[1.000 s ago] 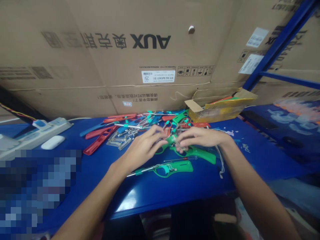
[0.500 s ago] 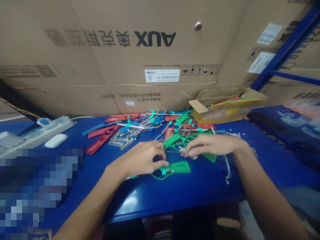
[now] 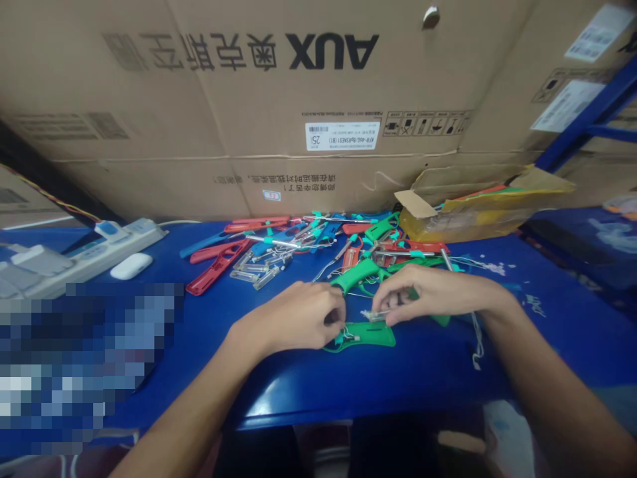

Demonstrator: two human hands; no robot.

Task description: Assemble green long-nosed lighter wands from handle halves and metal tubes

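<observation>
A green plastic lighter casing (image 3: 375, 334), seemingly of a long-nosed lighter, lies in front of me with white wires and a teal piece at its ring end. My left hand (image 3: 311, 315) is closed at that end, thumb and fingers pinched on the casing; its fingertips are partly hidden. Just above the casing's other end, my right hand (image 3: 423, 295) pinches a small clear plastic tank (image 3: 375, 315) with a whitish tip. Another green casing (image 3: 361, 273) rests right behind my hands. White wires (image 3: 476, 342) hang down below my right wrist.
A pile of red casings (image 3: 219, 267), blue casings and metal tubes spreads behind my hands, with several clear tanks (image 3: 266, 273) among them. An open cardboard box (image 3: 460, 219) stands back right. At left are a power strip (image 3: 99, 255) and a white case (image 3: 131, 265). Large cartons wall the back.
My right hand has brought the clear tank down and nearer to the green casing. My left hand's fingers have closed more at the casing's ring end. The view has shifted slightly.
</observation>
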